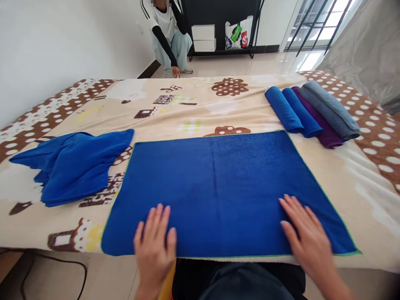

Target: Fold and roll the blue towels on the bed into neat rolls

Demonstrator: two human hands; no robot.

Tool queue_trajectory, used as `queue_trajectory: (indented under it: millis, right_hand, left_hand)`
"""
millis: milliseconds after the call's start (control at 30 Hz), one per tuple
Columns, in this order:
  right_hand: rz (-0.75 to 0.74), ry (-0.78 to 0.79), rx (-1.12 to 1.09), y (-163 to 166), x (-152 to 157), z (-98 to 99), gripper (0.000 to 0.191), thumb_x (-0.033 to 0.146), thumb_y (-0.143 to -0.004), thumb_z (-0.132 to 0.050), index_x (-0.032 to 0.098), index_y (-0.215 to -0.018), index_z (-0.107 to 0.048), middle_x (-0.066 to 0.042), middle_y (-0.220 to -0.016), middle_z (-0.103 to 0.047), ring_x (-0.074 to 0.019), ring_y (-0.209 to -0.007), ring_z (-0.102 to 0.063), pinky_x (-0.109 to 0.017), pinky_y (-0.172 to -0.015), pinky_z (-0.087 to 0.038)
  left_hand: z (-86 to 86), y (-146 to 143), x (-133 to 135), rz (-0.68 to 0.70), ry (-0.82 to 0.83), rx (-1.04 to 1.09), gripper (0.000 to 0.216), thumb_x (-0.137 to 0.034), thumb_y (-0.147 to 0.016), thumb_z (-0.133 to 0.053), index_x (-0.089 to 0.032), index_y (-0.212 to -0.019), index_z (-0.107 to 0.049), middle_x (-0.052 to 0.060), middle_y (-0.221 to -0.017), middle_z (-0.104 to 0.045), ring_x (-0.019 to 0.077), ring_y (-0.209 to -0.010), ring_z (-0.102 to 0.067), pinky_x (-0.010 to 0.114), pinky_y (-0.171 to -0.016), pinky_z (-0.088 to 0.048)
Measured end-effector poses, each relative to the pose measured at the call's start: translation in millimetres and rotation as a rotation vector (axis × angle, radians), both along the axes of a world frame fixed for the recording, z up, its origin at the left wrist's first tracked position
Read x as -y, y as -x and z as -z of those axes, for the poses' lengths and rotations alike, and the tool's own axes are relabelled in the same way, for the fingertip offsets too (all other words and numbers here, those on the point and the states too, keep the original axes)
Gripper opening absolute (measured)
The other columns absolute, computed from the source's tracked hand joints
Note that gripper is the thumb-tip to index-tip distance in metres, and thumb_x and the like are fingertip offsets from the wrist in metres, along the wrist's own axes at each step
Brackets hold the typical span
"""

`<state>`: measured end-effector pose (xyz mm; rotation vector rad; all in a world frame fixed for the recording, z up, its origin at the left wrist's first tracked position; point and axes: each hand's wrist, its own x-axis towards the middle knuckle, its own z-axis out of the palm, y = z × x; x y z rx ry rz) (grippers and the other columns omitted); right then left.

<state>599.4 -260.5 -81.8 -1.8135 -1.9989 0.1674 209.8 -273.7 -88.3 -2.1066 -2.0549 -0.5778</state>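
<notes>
My left grip (154, 248) is palm down on the lower left part of a blue cloth (200, 183), fingers loosely spread and holding nothing. My right grip (308, 237) is likewise flat and slightly spread near the cloth's lower right corner. The cloth fills the centre of the frame: a deep blue, soft-napped rectangle with a thin green edging, laid out nearly smooth. A darker crease runs down its middle, and the nap looks ruffled and mottled towards the upper right. Beneath it is a cream blanket (340, 183) with brown and yellow prints. At left lies a rumpled blue heap of cloth (81, 166). At upper right, two blue rolls (283, 109), a purple roll (325, 129) and a grey roll (331, 109) lie side by side. At top, left of centre, a person (168, 31) crouches beyond the blanket.
</notes>
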Motion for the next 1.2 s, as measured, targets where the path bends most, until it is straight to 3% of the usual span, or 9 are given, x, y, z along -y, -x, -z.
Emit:
queue_trajectory:
  millis: [200,367,500,633,733,867,967,1100,1200]
  right_hand:
    - [0.200,0.044,-0.092,-102.1,23.2,17.4,0.062,0.058,-0.088,-0.034,0.060,-0.149,-0.025,0.023,-0.154,-0.031,-0.0310,-0.145,-0.033,-0.057,-0.126,-0.022]
    - [0.091,0.033,-0.152,-64.5,5.1,-8.9,0.060,0.053,-0.093,-0.039,0.052,-0.151,-0.028,0.016,-0.157,-0.030,-0.0327,-0.147,-0.029,-0.062,-0.123,-0.023]
    - [-0.329,0.018,-0.037,40.9,-29.5,-37.8,0.066,0.037,-0.098,-0.044,0.036,-0.159,-0.018,0.003,-0.160,-0.029,-0.0267,-0.148,-0.029,-0.055,-0.121,-0.032]
    - [-0.531,0.042,-0.055,110.4,-57.8,-37.9,0.062,0.026,-0.100,-0.037,0.026,-0.159,-0.020,-0.003,-0.161,-0.027,-0.0207,-0.149,-0.026,-0.046,-0.120,-0.035]
    - [-0.406,0.038,0.015,79.6,-66.6,-20.1,0.058,0.038,-0.101,-0.041,0.032,-0.157,-0.028,-0.002,-0.160,-0.030,-0.0233,-0.148,-0.029,-0.052,-0.120,-0.033]
    - [-0.005,0.002,0.109,-40.0,-56.1,9.6,0.061,0.054,-0.099,-0.035,0.035,-0.157,-0.026,-0.002,-0.160,-0.030,-0.0272,-0.148,-0.030,-0.059,-0.119,-0.029]
    - [0.047,0.059,0.106,-110.7,-43.1,22.1,0.063,0.059,-0.098,-0.030,0.036,-0.157,-0.025,0.000,-0.161,-0.029,-0.0273,-0.148,-0.029,-0.057,-0.120,-0.027]
    - [0.012,0.021,0.132,-100.7,-48.9,5.5,0.066,0.061,-0.098,-0.030,0.031,-0.157,-0.028,-0.005,-0.160,-0.031,-0.0292,-0.149,-0.026,-0.060,-0.120,-0.023]
    - [-0.195,-0.031,0.158,-22.3,-69.7,-24.4,0.063,0.052,-0.101,-0.033,0.026,-0.158,-0.025,-0.005,-0.161,-0.028,-0.0243,-0.151,-0.022,-0.052,-0.123,-0.023]
  left_hand:
    - [18.4,98.1,14.5,-0.185,-0.225,0.045,0.054,-0.033,-0.098,-0.032,-0.021,-0.150,-0.044,0.015,-0.149,-0.052,0.0313,-0.140,-0.047,0.055,-0.117,-0.031]
    - [-30.4,59.9,-3.4,-0.444,-0.269,0.118,0.058,-0.036,-0.097,-0.047,-0.019,-0.152,-0.038,0.018,-0.146,-0.054,0.0340,-0.136,-0.050,0.057,-0.114,-0.033]
    - [-55.6,-37.6,-31.4,0.053,-0.090,0.139,0.059,-0.026,-0.098,-0.043,-0.031,-0.155,-0.030,0.007,-0.158,-0.041,0.0265,-0.147,-0.036,0.051,-0.116,-0.031]
    - [-41.8,-99.9,-59.2,0.407,0.158,0.057,0.064,-0.025,-0.100,-0.039,-0.025,-0.160,-0.017,0.008,-0.161,-0.033,0.0229,-0.150,-0.031,0.045,-0.118,-0.032]
    - [-27.8,-70.9,-65.2,0.256,0.197,0.024,0.059,-0.038,-0.101,-0.041,-0.030,-0.158,-0.025,0.006,-0.161,-0.035,0.0249,-0.148,-0.033,0.050,-0.119,-0.030]
    - [-20.3,30.9,-49.1,-0.162,0.157,-0.038,0.057,-0.048,-0.101,-0.037,-0.030,-0.155,-0.032,0.008,-0.161,-0.034,0.0315,-0.148,-0.032,0.060,-0.118,-0.025]
    - [-22.8,80.5,-35.6,-0.306,0.174,-0.036,0.058,-0.050,-0.102,-0.031,-0.027,-0.155,-0.033,0.011,-0.161,-0.034,0.0321,-0.148,-0.031,0.061,-0.118,-0.022]
    - [-39.8,52.9,-40.5,-0.243,0.136,-0.037,0.060,-0.045,-0.102,-0.030,-0.021,-0.157,-0.026,0.014,-0.161,-0.034,0.0322,-0.148,-0.032,0.062,-0.119,-0.018]
    - [-53.0,-15.2,-66.4,0.148,0.167,-0.024,0.060,-0.039,-0.103,-0.032,-0.025,-0.159,-0.018,0.009,-0.163,-0.031,0.0246,-0.151,-0.029,0.049,-0.121,-0.024]
